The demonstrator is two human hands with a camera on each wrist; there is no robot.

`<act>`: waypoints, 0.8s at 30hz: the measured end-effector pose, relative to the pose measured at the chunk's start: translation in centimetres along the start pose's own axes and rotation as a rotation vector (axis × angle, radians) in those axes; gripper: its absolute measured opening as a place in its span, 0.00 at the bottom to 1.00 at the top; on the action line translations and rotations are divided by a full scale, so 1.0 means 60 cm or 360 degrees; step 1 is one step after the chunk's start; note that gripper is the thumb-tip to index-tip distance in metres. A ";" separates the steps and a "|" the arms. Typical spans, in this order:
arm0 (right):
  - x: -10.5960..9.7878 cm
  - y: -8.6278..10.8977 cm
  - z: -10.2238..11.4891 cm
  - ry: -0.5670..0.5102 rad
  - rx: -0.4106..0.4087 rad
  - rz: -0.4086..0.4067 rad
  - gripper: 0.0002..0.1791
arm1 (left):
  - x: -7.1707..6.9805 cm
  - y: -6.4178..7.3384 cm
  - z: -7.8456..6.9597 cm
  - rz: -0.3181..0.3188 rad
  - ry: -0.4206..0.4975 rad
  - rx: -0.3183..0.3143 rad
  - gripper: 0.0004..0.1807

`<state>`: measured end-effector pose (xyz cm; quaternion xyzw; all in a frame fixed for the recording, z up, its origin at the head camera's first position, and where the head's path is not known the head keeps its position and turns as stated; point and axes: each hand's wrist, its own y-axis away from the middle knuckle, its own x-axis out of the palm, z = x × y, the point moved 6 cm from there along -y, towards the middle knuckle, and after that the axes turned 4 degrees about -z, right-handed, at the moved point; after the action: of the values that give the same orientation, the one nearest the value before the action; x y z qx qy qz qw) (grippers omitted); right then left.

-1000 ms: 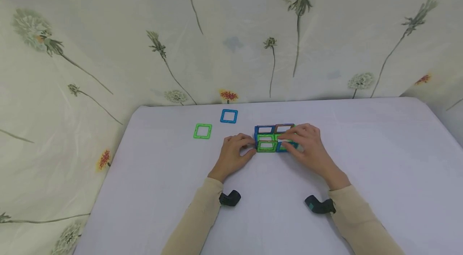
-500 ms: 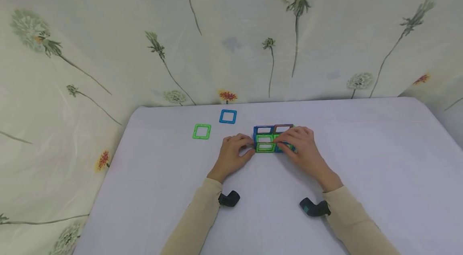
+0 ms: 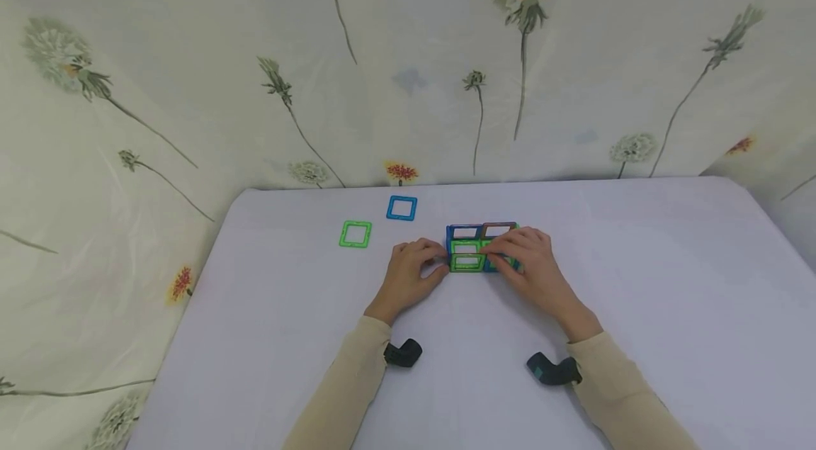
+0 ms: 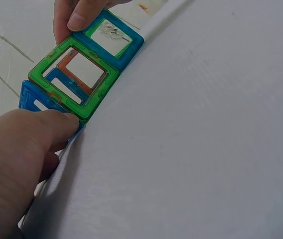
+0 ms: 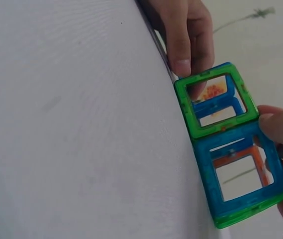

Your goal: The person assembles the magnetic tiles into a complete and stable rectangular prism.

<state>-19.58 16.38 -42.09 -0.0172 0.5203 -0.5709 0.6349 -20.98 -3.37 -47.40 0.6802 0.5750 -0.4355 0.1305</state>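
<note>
A low box of see-through magnetic tiles [image 3: 467, 270] stands on the table. Its front has a green tile [image 4: 112, 74] beside a blue tile [image 5: 208, 172]; blue and orange tiles show through behind them. At the left end, my left hand [image 3: 411, 276] holds the box's blue end tile, thumb at the front corner. My right hand [image 3: 535, 269] pinches the upper edge near where the front green and blue tiles meet, its thumb in front. Other right fingers reach behind the blue tile, partly hidden. Whether the middle green tiles form a top or a floor, I cannot tell.
Behind and left of the box, a loose blue square tile [image 3: 414, 208] and a loose green square tile [image 3: 355, 245] lie flat on the white table [image 3: 274, 336]. A flower-printed cloth [image 3: 408, 117] hangs beyond the table's back edge.
My right hand has shifted slightly left along the box, its fingertips moving from the right part toward the middle seam. My left hand has stayed at the left end.
</note>
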 end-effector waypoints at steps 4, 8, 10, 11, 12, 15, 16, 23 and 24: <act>-0.001 0.002 -0.004 -0.0038 0.0050 0.0000 0.13 | -0.001 0.000 0.000 0.0000 0.0008 0.0009 0.10; -0.010 0.003 -0.015 -0.0081 0.0153 -0.0016 0.15 | -0.001 0.001 0.000 -0.0002 0.0017 0.0007 0.10; -0.019 0.005 -0.025 -0.0099 0.0214 -0.0051 0.17 | -0.001 0.001 0.000 -0.0007 0.0021 0.0012 0.10; -0.024 0.005 -0.030 -0.0110 0.0247 -0.0072 0.18 | -0.002 0.001 0.000 -0.0006 0.0023 0.0010 0.10; -0.029 0.006 -0.035 -0.0125 0.0274 -0.0095 0.18 | -0.002 0.001 -0.001 -0.0005 0.0027 0.0009 0.10; -0.046 0.008 -0.050 -0.0198 0.0347 -0.0182 0.19 | -0.002 0.001 -0.001 -0.0006 0.0030 0.0012 0.10; -0.051 0.008 -0.054 -0.0224 0.0361 -0.0209 0.19 | -0.002 0.001 -0.001 -0.0007 0.0029 0.0011 0.10; -0.083 0.012 -0.063 -0.0402 0.0636 -0.0239 0.17 | 0.000 0.001 0.001 -0.0011 0.0014 0.0005 0.10; -0.085 0.016 -0.068 -0.0403 0.0689 -0.0221 0.17 | 0.001 0.001 0.001 -0.0011 0.0015 0.0005 0.10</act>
<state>-20.68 22.84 -41.25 0.0122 0.2999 -0.7045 0.6431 -20.96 -3.41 -47.48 0.6804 0.5773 -0.4337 0.1251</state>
